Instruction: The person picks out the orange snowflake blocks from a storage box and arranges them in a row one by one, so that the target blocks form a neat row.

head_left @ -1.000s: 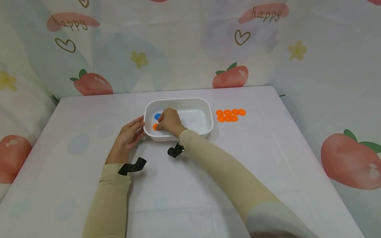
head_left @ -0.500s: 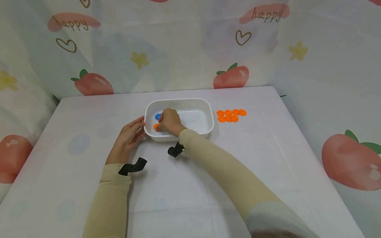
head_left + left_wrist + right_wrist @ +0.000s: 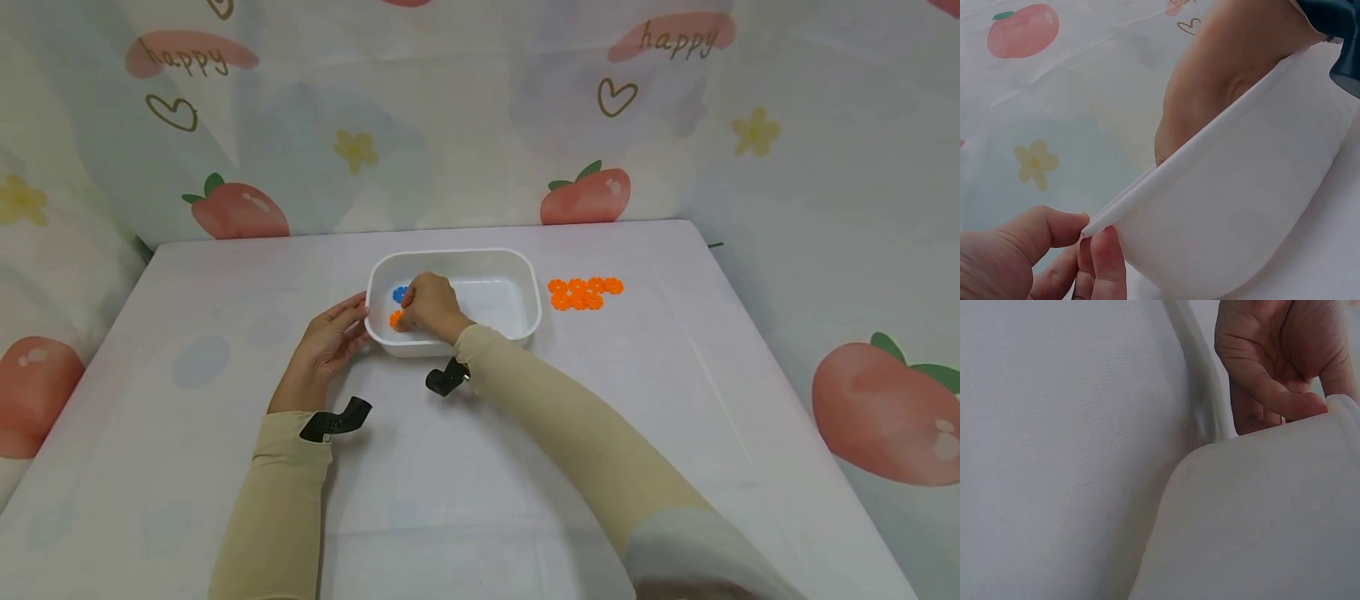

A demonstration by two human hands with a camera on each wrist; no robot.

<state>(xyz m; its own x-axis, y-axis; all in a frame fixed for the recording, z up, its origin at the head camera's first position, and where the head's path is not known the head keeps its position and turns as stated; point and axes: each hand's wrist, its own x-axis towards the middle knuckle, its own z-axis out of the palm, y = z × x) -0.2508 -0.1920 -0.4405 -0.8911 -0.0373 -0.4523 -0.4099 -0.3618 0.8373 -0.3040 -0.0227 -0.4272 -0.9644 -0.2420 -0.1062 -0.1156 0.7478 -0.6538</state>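
Note:
A white plastic tub (image 3: 480, 348) stands on the table. At its left end my left hand (image 3: 327, 337) pinches the rim, thumb above and fingers beneath, as the left wrist view shows. My right hand (image 3: 431, 304) reaches down inside the tub with bent fingers, gripping an orange flower-shaped disc (image 3: 395, 320) near the floor. Just behind lies a blue flower-shaped disc (image 3: 400, 294), partly covered by that hand. In the left wrist view the tub wall hides the right fingertips. The right wrist view shows the tub's outer wall (image 3: 1272, 506) and the left hand.
Several orange flower-shaped discs (image 3: 577, 293) lie in two rows on the white tablecloth (image 3: 637, 375), right of the tub. A printed fabric backdrop (image 3: 450, 125) rises behind the table. A black wrist camera (image 3: 335, 420) sits on the left sleeve, another (image 3: 447, 377) on the right.
The head view has shifted very slightly. Both hands, the tub and the discs otherwise keep their places.

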